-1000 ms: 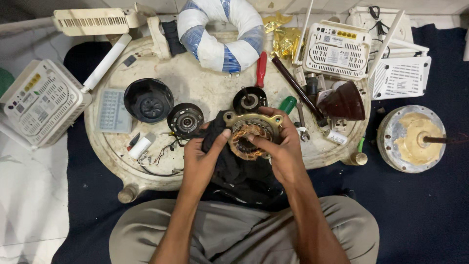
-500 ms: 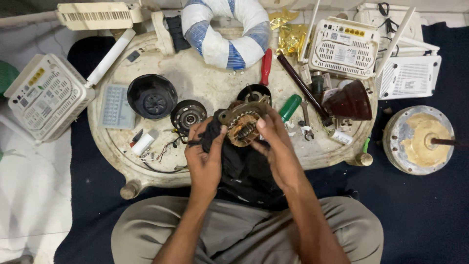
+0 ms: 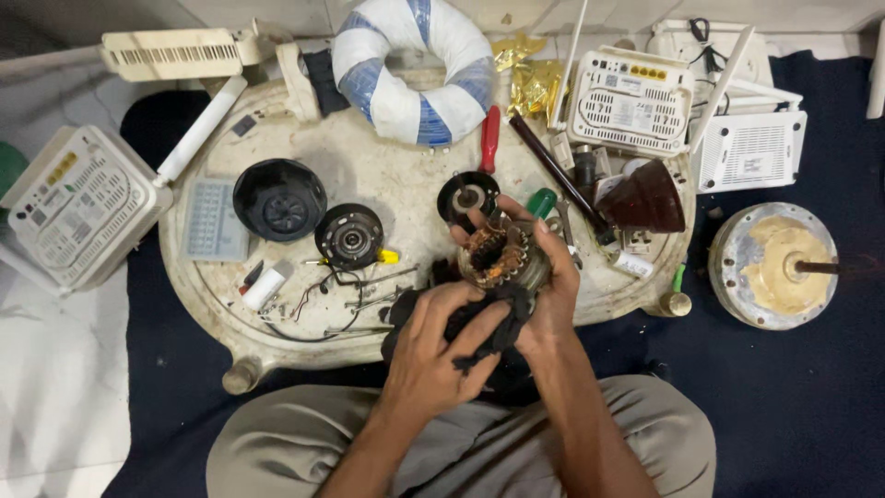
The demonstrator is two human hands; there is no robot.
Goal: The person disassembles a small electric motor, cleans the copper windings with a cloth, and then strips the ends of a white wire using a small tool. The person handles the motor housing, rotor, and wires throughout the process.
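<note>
Between both hands, the motor stator (image 3: 501,258) is clamped by the right hand (image 3: 544,295); the left hand (image 3: 438,355) grips a black cloth (image 3: 489,327), with a black cap (image 3: 467,195) just beyond.

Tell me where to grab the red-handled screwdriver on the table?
Grip the red-handled screwdriver round its red handle, probably coming from above. It lies flat, handle pointing away from the person, beside the blue-and-white ring, so the handle's top is open.

Copper-wound metal stator (image 3: 502,258), seemingly matt black cloth (image 3: 479,332)
</note>
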